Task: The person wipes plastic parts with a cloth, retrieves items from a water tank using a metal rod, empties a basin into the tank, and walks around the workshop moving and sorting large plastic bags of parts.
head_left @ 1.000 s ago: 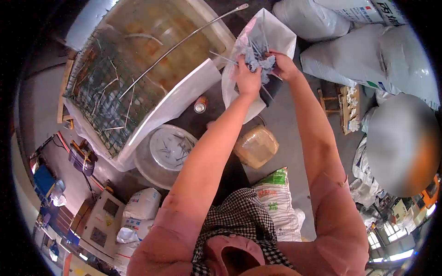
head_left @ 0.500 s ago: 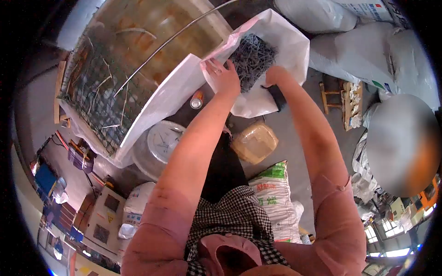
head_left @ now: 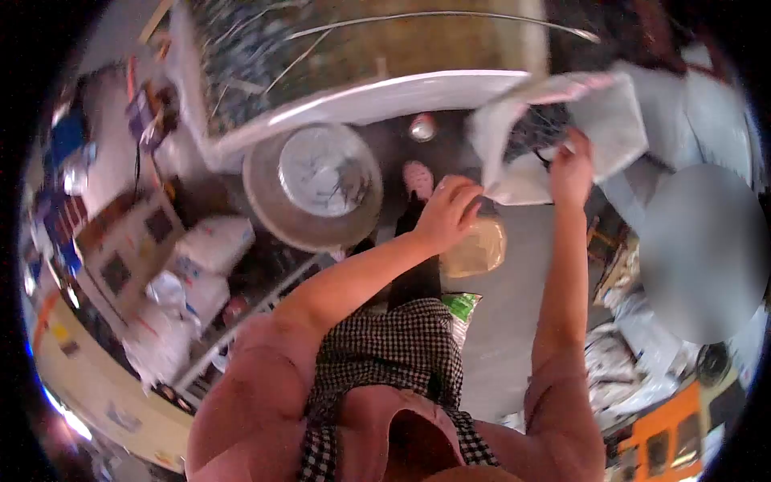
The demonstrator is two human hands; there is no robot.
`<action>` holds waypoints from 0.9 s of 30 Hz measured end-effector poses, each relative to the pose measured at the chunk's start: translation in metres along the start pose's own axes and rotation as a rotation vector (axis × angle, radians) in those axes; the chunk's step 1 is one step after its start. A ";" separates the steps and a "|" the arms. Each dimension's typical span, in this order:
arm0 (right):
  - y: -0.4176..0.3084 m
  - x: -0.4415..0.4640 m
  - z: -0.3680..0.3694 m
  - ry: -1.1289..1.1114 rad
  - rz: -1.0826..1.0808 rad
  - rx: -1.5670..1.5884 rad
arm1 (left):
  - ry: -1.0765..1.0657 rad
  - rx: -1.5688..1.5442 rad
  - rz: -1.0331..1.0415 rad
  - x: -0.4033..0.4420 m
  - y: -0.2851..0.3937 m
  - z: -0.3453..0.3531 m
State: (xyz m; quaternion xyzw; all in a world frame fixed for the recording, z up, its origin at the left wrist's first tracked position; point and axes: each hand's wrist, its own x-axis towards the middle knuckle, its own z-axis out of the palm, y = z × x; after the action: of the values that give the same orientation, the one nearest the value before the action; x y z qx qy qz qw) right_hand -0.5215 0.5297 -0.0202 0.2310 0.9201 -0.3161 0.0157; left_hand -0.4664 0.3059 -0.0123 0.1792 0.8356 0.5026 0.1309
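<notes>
At upper right, right hand (head_left: 572, 170) against white sack (head_left: 612, 132), grip unclear; mid-frame, left hand (head_left: 448, 217) near it, grip parted.

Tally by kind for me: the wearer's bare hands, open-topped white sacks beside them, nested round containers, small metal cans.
Bare hands, left hand and right hand: 2
Open-topped white sack: 1
Nested round containers, wide grey basin and smaller pale tub: 2
Small metal can: 1
Total: 6
</notes>
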 end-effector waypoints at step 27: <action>-0.065 -0.220 0.613 -0.733 -0.186 -0.726 | 0.380 0.614 -1.214 -0.206 -0.590 -0.113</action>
State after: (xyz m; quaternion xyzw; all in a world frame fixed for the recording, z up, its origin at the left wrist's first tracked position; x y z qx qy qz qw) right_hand -0.4254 0.0326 -0.4348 0.0024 0.9211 -0.0368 0.3875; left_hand -0.4249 -0.1266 -0.4757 -0.3804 0.9003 0.1050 0.1834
